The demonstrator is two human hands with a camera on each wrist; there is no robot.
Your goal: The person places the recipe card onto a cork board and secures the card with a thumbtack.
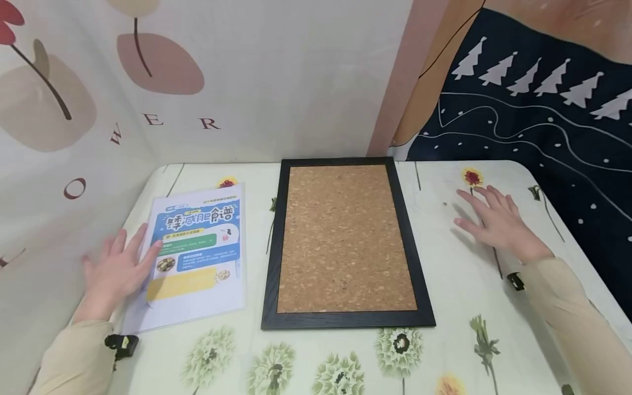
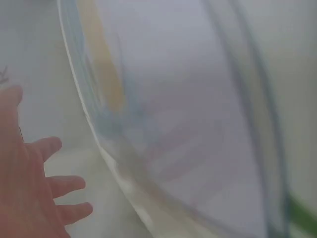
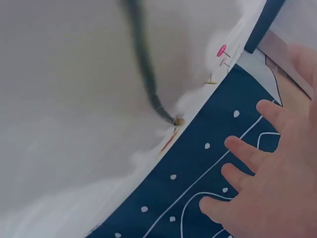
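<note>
A cork board (image 1: 345, 241) in a black frame lies in the middle of the table in the head view. To its left is a printed sheet (image 1: 197, 258) in a clear glossy cover, with blue, green and yellow blocks. My left hand (image 1: 116, 269) is at the sheet's left edge, fingers spread, thumb overlapping it in the head view. At the right side of the table my right hand (image 1: 503, 225) has its fingers spread and holds nothing. Beyond its fingers in the right wrist view are a pink push pin (image 3: 222, 50), a second pinkish one and a yellowish push pin (image 3: 211, 81).
A flower-printed cloth (image 1: 306, 356) covers the table. Pale curtain fabric (image 1: 276, 82) hangs behind and along the left side. Dark blue fabric with white trees (image 1: 523, 120) hangs past the right edge. Black wrist straps (image 1: 122, 345) sit on both sleeves.
</note>
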